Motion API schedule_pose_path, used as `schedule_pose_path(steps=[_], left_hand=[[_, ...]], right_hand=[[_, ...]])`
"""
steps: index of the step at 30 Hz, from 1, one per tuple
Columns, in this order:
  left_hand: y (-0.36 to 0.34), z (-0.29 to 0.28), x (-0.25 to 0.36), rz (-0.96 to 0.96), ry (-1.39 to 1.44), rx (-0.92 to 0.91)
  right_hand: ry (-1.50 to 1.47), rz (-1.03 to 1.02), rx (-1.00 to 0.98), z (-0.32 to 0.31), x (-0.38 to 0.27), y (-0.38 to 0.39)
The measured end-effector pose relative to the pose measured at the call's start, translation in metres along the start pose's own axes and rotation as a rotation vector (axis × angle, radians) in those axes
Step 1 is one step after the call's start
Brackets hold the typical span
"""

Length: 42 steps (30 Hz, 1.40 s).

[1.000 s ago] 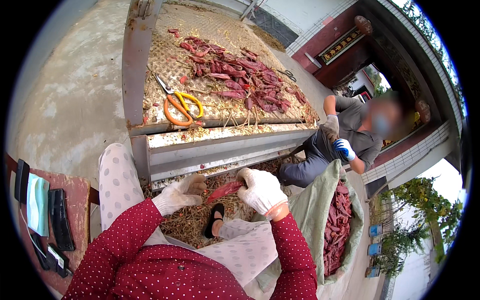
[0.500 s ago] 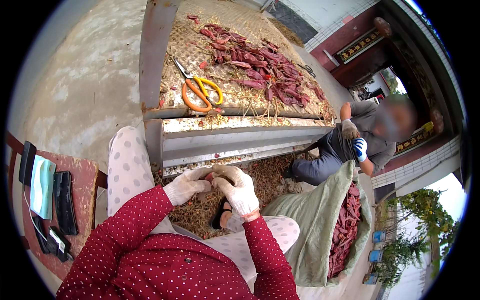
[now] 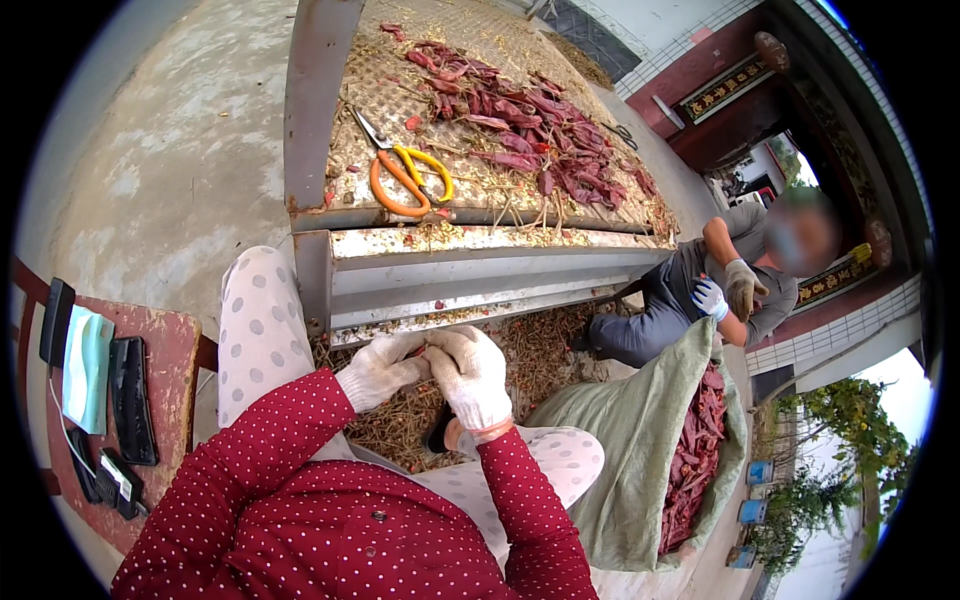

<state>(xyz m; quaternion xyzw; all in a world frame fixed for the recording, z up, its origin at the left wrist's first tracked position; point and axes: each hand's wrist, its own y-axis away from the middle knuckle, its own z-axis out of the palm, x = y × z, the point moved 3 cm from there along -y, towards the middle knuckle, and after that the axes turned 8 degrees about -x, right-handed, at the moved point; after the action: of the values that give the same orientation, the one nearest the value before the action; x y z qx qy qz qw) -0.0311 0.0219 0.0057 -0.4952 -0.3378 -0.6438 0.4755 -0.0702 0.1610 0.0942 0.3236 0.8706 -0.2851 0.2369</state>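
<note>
My left hand (image 3: pixel 385 373) and my right hand (image 3: pixel 472 376), both in off-white work gloves, meet above my lap at the near side of the metal-sided table (image 3: pixel 480 282). Their fingers are closed together around a small dried red chili, which the gloves almost wholly hide. On the tabletop ahead lies a loose heap of dried red chilies (image 3: pixel 515 125) among stems and pale seeds. Scissors (image 3: pixel 384 148) with one orange and one yellow handle rest near the table's front edge, apart from my hands.
A pale green woven sack (image 3: pixel 610 450) full of dried chilies stands at my right. Beyond it sits a co-worker (image 3: pixel 745 260) in gloves. Dry stems (image 3: pixel 400 425) litter the floor below my hands. On the left, a worn red chair (image 3: pixel 170 370) carries a light-blue mask (image 3: pixel 86 372) and black devices.
Both hands stay together, turned slightly, and the red piece that showed between the fingers is now mostly covered. The co-worker's hands have moved apart. The view has shifted slightly.
</note>
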Motion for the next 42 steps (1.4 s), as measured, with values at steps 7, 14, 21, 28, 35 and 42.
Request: schedule_pose_path(steps=[7, 14, 21, 28, 35, 42], left_hand=[[-0.003, -0.004, -0.002, 0.069, -0.080, 0.021], [0.000, -0.005, 0.003, 0.028, -0.295, 0.025], [-0.003, -0.005, 0.003, 0.076, -0.589, 0.034], [-0.005, -0.004, 0.007, 0.058, -0.904, 0.006], [-0.003, 0.002, 0.004, 0.088, -0.702, -0.152], [-0.006, -0.006, -0.006, -0.059, -0.035, -0.024]], right_hand=[[-0.674, 0.478, 0.056, 0.018, 0.012, 0.013], [-1.052, 0.835, 0.060, 0.017, 0.003, 0.011], [-1.322, 0.854, 0.056, 0.030, 0.029, 0.024], [-1.516, 1.017, 0.069, 0.035, 0.035, 0.028], [-1.279, 0.839, 0.081, 0.005, 0.060, 0.011], [0.044, 0.404, -0.062, -0.086, 0.047, -0.071]])
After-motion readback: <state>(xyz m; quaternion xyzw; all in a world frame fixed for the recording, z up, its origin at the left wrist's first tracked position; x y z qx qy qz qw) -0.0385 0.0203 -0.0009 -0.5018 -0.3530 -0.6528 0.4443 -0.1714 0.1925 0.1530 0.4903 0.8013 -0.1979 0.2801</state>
